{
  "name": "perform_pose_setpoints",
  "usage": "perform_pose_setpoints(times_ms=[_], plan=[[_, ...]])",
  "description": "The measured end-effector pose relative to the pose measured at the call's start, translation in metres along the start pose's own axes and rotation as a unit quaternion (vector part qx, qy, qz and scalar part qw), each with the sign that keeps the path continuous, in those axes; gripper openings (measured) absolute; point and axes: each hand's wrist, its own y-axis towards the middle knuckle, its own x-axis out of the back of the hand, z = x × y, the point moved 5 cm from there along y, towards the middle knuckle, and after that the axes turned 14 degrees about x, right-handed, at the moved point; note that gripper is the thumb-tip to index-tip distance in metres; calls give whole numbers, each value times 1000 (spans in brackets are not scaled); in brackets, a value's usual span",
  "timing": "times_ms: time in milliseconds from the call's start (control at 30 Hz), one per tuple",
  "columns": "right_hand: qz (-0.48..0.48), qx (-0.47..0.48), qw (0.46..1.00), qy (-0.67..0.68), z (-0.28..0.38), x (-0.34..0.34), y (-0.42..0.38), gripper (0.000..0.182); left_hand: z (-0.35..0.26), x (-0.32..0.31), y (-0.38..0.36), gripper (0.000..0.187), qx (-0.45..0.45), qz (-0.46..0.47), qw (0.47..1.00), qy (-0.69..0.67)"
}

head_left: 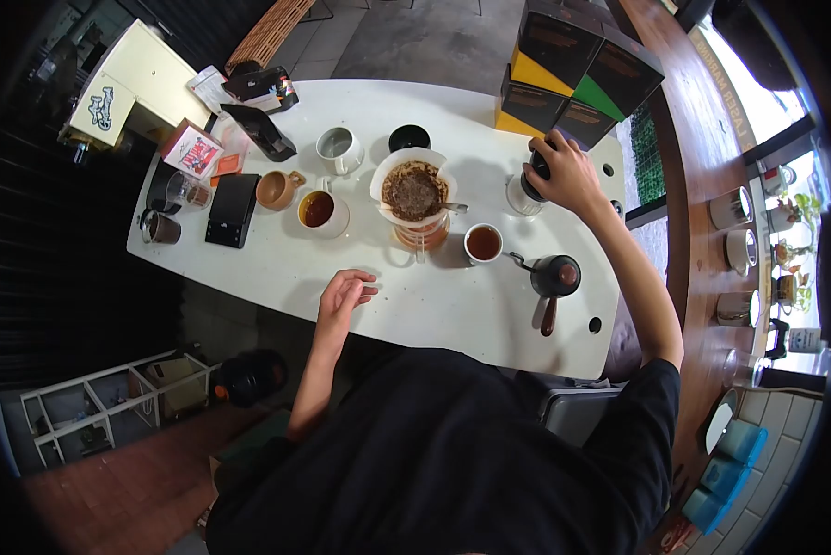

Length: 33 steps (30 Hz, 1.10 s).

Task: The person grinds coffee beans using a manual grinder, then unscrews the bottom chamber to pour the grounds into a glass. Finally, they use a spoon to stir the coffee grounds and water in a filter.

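At the right of the table, my right hand (568, 174) is wrapped round the black top of a clear glass container (524, 196), whose exact kind I cannot make out. My left hand (346, 301) hovers by the near table edge, fingers loosely bent and apart, holding nothing. Between the hands stands a glass coffee server (420, 238). On it rests a dripper with a paper filter (387, 176) full of wet coffee grounds (413, 190), and a spoon (454, 207) lies across its rim. A white cup of brown liquid (483, 244) and a dark gooseneck kettle (556, 275) are nearby.
On the white table (415, 319) are a mug with amber liquid (323, 213), a grey-white mug (339, 151), a wooden cup (277, 190), a black scale (232, 210), a black bowl (410, 138) and a glass of grounds (161, 228). Stacked black boxes (563, 69) rise at back right.
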Motion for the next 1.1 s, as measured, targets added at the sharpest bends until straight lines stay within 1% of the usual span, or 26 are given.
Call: perform_pose_setpoints(times_ms=[67, 133, 167, 233, 267, 300, 367, 400, 433, 467, 500, 533, 567, 633, 667, 700, 733, 767, 833, 867, 900, 933, 967, 1000, 1033, 1100], plan=[[-1, -5, 1000, -9, 2, 1, 0, 38, -10, 2, 16, 22, -22, 12, 1000, 18], [20, -24, 999, -8, 6, 3, 1, 37, -20, 0, 30, 28, -84, 35, 994, 59], [23, -24, 999, -9, 9, 4, 3, 37, -27, -3, 35, 28, -82, 36, 994, 56], [24, -30, 999, -6, 13, 3, 4, 37, -48, -13, 45, 40, -121, 41, 985, 112], [27, -33, 999, -8, 14, 1, 4, 37, -50, -15, 54, 50, -145, 32, 980, 131], [23, -26, 999, -20, 17, 0, 6, 37, -53, -17, 63, 50, -143, 36, 981, 130], [23, -22, 999, -35, 20, -1, 8, 37, -64, -23, 74, 57, -218, 5, 950, 224], [28, -36, 999, -26, 19, -3, 9, 39, -61, -23, 83, 65, -232, 5, 941, 247], [33, -51, 998, -16, 19, -3, 8, 41, -58, -23, 89, 65, -229, 9, 942, 245], [37, -55, 998, -17, 21, -2, 7, 41, -58, -25, 93, 69, -251, 3, 933, 260], [40, -33, 998, -47, 26, 2, 8, 44, -59, -27, 95, 73, -274, -2, 922, 274], [40, -11, 996, -78, 30, 7, 10, 47, -58, -28, 97, 73, -276, 3, 922, 273], [39, -15, 996, -83, 29, 11, 10, 47, -59, -30, 99, 75, -280, 5, 915, 290], [-55, 26, 991, -123, 37, 26, 9, 52, -60, -32, 102, 77, -285, 10, 908, 308], [-80, 34, 987, -132, 53, 51, 15, 41, -60, -32, 102, 76, -291, 1, 904, 314], [-79, 32, 987, -135, 68, 68, 16, 41, -61, -32, 102, 75, -297, -8, 900, 320], [-134, -31, 990, -44, 76, 86, 14, 33, -61, -32, 104, 75, -299, -5, 900, 318], [-188, -91, 977, 47, 83, 99, 10, 26, -63, -31, 106, 78, -311, -3, 898, 312], [-227, -139, 958, 102, 111, 111, -3, 20, -65, -32, 110, 81, -322, -1, 897, 303], [-249, -168, 943, 140, 129, 109, -9, 23, -66, -33, 112, 83, -326, 2, 897, 298], [-236, -211, 938, 144, 144, 96, -15, 23, -66, -34, 114, 84, -329, 6, 897, 294], [-228, -239, 926, 185, 158, 83, -14, 26, -66, -35, 117, 84, -328, 6, 898, 292], [-182, -265, 926, 198, 165, 66, -15, 32, -66, -37, 120, 85, -331, 17, 899, 286], [-166, -301, 903, 257, 169, 51, -14, 38, -65, -38, 121, 87, -334, 28, 900, 281], [-180, -299, 889, 295, 169, 33, -15, 39, -64, -39, 121, 87, -333, 28, 900, 281], [-149, -301, 891, 306, 171, 10, -14, 38, -64, -41, 122, 90, -317, 48, 911, 258]])
